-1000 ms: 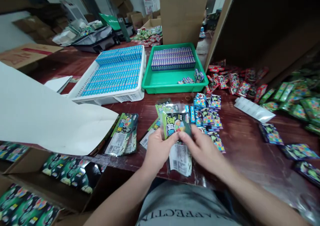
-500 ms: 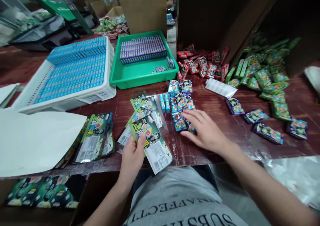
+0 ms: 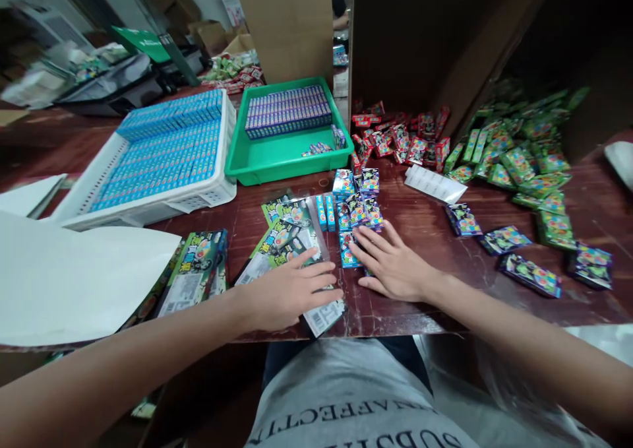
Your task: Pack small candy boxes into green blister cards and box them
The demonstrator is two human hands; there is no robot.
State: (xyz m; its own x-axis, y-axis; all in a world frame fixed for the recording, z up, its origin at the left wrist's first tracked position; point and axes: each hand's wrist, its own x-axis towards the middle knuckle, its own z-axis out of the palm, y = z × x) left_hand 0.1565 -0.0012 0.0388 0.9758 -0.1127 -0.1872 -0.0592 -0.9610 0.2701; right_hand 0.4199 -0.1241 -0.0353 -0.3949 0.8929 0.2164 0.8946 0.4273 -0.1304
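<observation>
My left hand [image 3: 291, 293], fingers stretched out, lies over a green-and-black printed bag [image 3: 324, 315] near the table's front edge and hides most of it. More such printed bags [image 3: 284, 237] overlap behind it, with clear plastic margins. To the right, my right hand [image 3: 390, 260] rests with spread fingers on small blue and purple boxes, covering part of them. A blue box [image 3: 349, 249] shows beside its fingertips. Behind the fingers several purple boxes [image 3: 363, 207] stand grouped together. Two slim light-blue boxes [image 3: 325, 212] sit between that group and the bags.
A white basket [image 3: 225, 164] holds rows of blue boxes; a green tray [image 3: 277, 164] holds purple ones. Red boxes [image 3: 400, 138] and green boxes [image 3: 519, 161] lie heaped at the back right. Loose purple boxes [image 3: 529, 274] lie nearer. A white sheet [image 3: 79, 283] covers the left front.
My left hand has let go of the printed bag, which now lies on the others, and has moved over it with fingers extended. My right hand stays at the boxes, shifted slightly.
</observation>
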